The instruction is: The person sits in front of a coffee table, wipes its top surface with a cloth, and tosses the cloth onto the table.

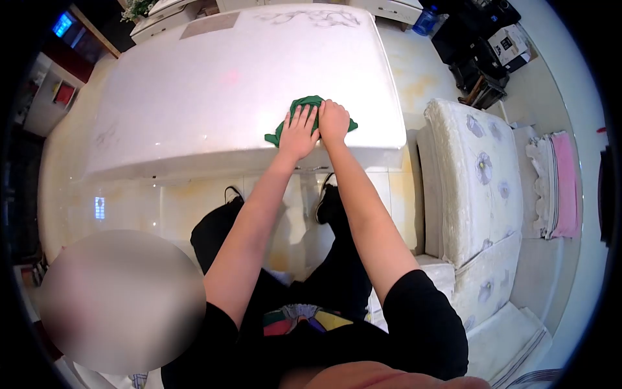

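Note:
A crumpled green cloth lies on the glossy white table, near its front edge and toward the right end. My left hand rests flat on the cloth, fingers spread and stretched forward. Close beside it, my right hand presses on the cloth with its fingers curled in. Green edges of the cloth stick out on both sides of the hands. Both arms are stretched out straight, and the part of the cloth under the palms is hidden.
A grey rectangle marks the table's far left. To the right stands a sofa with flowered covers, with folded pink fabric on it. A blue water jug and a white box are back right. A blurred patch covers the lower left.

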`<state>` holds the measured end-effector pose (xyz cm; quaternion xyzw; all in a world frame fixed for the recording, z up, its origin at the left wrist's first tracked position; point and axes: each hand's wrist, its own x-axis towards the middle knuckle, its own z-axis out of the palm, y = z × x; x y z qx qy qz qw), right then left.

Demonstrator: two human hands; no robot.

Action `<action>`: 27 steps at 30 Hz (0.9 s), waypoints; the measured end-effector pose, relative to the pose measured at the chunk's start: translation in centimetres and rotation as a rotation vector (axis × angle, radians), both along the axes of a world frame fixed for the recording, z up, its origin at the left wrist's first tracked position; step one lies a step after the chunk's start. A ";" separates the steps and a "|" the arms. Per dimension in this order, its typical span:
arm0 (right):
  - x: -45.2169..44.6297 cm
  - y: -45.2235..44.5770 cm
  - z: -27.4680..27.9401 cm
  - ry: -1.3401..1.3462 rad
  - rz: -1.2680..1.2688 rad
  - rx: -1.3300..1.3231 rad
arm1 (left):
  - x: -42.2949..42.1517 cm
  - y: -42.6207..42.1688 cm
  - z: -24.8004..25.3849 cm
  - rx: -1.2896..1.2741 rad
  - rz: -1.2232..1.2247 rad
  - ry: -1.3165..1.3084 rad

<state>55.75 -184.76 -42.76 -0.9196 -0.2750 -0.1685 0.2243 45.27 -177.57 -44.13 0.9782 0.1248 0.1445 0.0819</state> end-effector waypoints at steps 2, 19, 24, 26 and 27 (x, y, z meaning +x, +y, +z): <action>-2.5 -1.6 -0.5 -0.007 0.008 -0.002 | -2.8 -1.7 -0.3 -0.008 -0.012 -0.030; -4.1 -1.0 -0.8 -0.127 0.083 0.022 | 2.3 -0.3 1.0 0.025 0.250 -0.390; 2.1 3.4 -0.5 -0.134 0.139 -0.040 | 7.7 3.3 0.9 0.107 0.363 -0.355; 4.7 5.6 -0.4 -0.130 0.135 -0.056 | 9.6 5.3 1.2 0.101 0.381 -0.292; 5.5 6.7 -0.5 -0.145 0.127 -0.050 | 10.5 6.2 1.2 0.093 0.377 -0.309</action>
